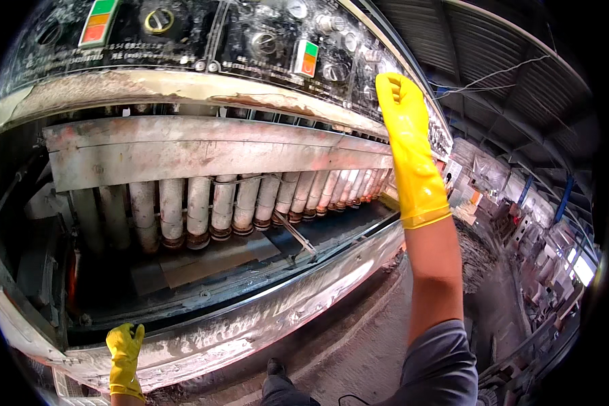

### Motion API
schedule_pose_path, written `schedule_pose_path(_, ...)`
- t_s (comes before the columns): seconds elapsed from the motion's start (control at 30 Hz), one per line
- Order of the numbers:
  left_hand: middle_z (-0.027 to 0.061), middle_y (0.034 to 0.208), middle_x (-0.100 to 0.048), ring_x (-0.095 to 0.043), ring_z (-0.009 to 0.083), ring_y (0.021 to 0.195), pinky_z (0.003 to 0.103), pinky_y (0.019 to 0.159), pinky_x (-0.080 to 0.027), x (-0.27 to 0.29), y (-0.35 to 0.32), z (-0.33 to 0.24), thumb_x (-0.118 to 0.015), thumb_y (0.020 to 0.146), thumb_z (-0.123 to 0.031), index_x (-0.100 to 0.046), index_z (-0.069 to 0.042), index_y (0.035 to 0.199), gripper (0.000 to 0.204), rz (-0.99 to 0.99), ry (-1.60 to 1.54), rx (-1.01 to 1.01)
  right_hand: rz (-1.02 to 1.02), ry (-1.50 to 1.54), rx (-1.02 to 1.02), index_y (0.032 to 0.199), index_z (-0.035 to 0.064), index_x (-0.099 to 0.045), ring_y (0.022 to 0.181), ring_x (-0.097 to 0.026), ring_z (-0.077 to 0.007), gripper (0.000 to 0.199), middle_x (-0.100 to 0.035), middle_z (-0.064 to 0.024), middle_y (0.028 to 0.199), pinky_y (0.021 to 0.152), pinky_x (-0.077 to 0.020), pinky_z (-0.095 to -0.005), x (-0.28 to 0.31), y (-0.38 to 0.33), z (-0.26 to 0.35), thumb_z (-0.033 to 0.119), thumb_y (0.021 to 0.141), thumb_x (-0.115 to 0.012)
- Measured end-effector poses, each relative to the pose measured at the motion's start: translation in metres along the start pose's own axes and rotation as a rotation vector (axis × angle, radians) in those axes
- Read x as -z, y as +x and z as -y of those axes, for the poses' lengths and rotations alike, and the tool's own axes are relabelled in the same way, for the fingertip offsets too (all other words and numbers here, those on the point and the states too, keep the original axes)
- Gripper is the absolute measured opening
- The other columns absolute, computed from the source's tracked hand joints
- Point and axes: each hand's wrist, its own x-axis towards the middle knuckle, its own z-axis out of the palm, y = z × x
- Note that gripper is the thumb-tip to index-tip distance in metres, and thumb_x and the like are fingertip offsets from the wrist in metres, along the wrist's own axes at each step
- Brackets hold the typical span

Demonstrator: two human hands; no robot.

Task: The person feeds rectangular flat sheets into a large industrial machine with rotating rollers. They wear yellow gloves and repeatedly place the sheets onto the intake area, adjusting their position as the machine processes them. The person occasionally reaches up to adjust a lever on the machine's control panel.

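Observation:
Both my hands wear yellow rubber gloves. My right hand [400,101] is raised to the right part of the black control panel [203,40], its fingers curled. Whatever those fingers touch or hold is hidden behind the glove. Small knobs and a gauge sit on the panel just left of it. Low on the left, my left hand [124,342] is at the rim of the machine's pale front wall [250,335]. Its fingers are bent and closed; I cannot tell whether they grip the rim.
Inside the machine, a row of upright cylindrical heads [223,206] hangs under a long pale cover [216,149]. Below them lie flat brown slabs [220,260] on a dark bed, with a thin bar [294,233] across it. A dusty floor [365,358] stretches along the machine's right side.

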Motion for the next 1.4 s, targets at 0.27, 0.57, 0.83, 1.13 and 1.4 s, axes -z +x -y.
schedule_pose_path(0.27, 0.0173, 0.074, -0.069, -0.065, 0.0433, 0.07, 0.05, 0.063, -0.051, -0.015, 0.005, 0.013, -0.075, 0.093, -0.045, -0.071, -0.008, 0.077, 0.04, 0.023, 0.151, 0.025, 0.232, -0.42, 0.284, 0.11, 0.0071, -0.076, 0.099, -0.073, -0.0365, 0.053, -0.076, -0.0176, 0.103, 0.09, -0.0545, -0.0451, -0.027, 0.012, 0.034, 0.058, 0.1, -0.065)
schedule_pose_path(0.57, 0.0165, 0.076, -0.07, -0.067, 0.0415, 0.072, 0.049, 0.063, -0.052, -0.008, 0.009, 0.007, -0.072, 0.097, -0.047, -0.071, -0.008, 0.08, 0.043, 0.106, 0.114, 0.052, 0.302, -0.586, 0.451, 0.105, 0.0073, -0.078, 0.094, -0.073, -0.0328, 0.046, -0.075, -0.0177, 0.097, 0.085, -0.0546, -0.0446, -0.036, 0.013, 0.061, 0.048, 0.106, -0.057)
schedule_pose_path(0.83, 0.0152, 0.071, -0.067, -0.065, 0.0402, 0.069, 0.047, 0.063, -0.05, -0.001, 0.006, 0.007, -0.07, 0.099, -0.048, -0.069, -0.007, 0.078, 0.046, 0.071, 0.092, 0.043, 0.368, -0.513, 0.421, 0.103, 0.0045, -0.077, 0.093, -0.073, -0.0345, 0.048, -0.075, -0.0193, 0.095, 0.085, -0.0544, -0.0446, -0.039, 0.016, 0.061, 0.048, 0.105, -0.057)
schedule_pose_path(1.13, 0.0181, 0.076, -0.068, -0.065, 0.0444, 0.073, 0.053, 0.064, -0.05, 0.0, 0.012, 0.002, -0.071, 0.097, -0.045, -0.07, -0.008, 0.077, 0.042, 0.033, 0.112, 0.026, 0.366, -0.165, 0.362, 0.096, 0.002, -0.074, 0.082, -0.069, -0.0225, 0.046, -0.073, -0.0137, 0.086, 0.077, -0.0522, -0.0386, -0.018, 0.012, 0.016, 0.046, 0.104, -0.066)
schedule_pose_path(1.4, 0.017, 0.069, -0.066, -0.063, 0.0437, 0.066, 0.051, 0.063, -0.049, -0.021, 0.002, 0.004, -0.076, 0.092, -0.04, -0.066, -0.007, 0.069, 0.042, -0.048, 0.077, 0.021, 0.114, -0.319, -0.09, 0.101, 0.0112, -0.075, 0.098, -0.07, -0.0404, 0.048, -0.074, -0.0163, 0.105, 0.09, -0.0526, -0.0488, 0.011, 0.029, -0.135, 0.058, 0.099, -0.062)
